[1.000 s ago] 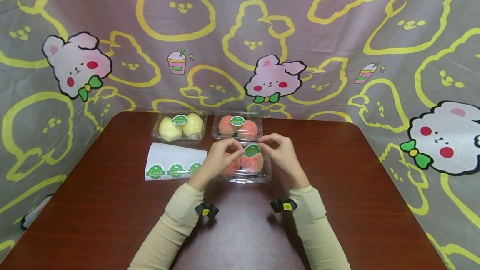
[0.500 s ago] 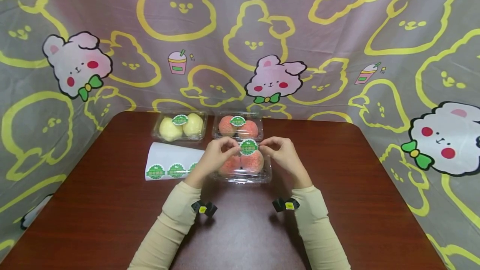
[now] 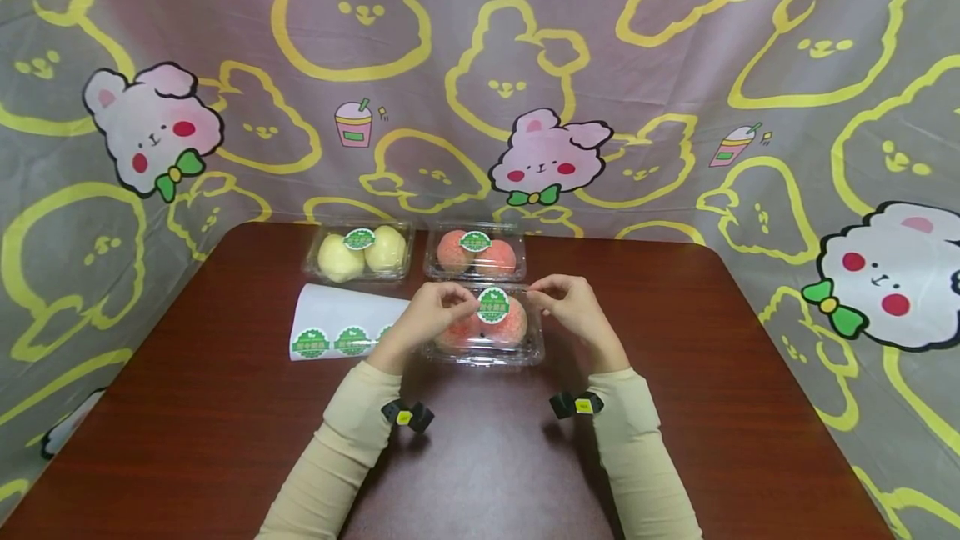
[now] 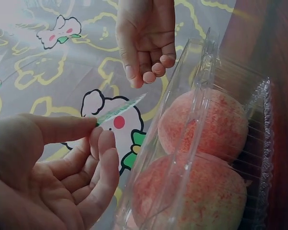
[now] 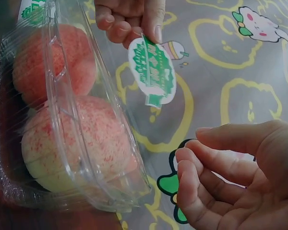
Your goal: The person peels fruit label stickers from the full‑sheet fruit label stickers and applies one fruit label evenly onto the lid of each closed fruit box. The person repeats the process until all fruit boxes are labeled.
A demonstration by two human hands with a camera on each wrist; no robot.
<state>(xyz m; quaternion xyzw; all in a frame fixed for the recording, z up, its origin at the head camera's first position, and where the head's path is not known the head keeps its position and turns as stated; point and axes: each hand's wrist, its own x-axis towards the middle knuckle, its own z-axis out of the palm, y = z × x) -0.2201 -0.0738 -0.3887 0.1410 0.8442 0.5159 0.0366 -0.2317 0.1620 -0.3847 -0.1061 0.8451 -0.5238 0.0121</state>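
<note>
My left hand (image 3: 420, 319) pinches a round green-and-white sticker (image 3: 493, 305) by its edge, between thumb and forefinger. The sticker hangs above the lid of a clear plastic fruit box (image 3: 487, 355) that holds two peaches (image 3: 512, 327). In the left wrist view the sticker (image 4: 121, 110) is seen nearly edge-on, apart from the lid. To its right, my right hand (image 3: 576, 307) has loosely bent fingers with nothing between them. A gap between this hand (image 5: 235, 177) and the sticker (image 5: 153, 72) shows in the right wrist view.
Behind stand another clear box of peaches (image 3: 474, 261) and a box of pale yellow fruit (image 3: 360, 257), each with a green sticker on its lid. A white sticker sheet (image 3: 345, 311) lies left, partly behind my left hand. Patterned cloth (image 3: 660, 65) surrounds the brown table (image 3: 675, 423).
My right hand has moved off to the right, away from the sticker. The sticker, in my left hand, has turned its printed face toward the head camera and shifted slightly left.
</note>
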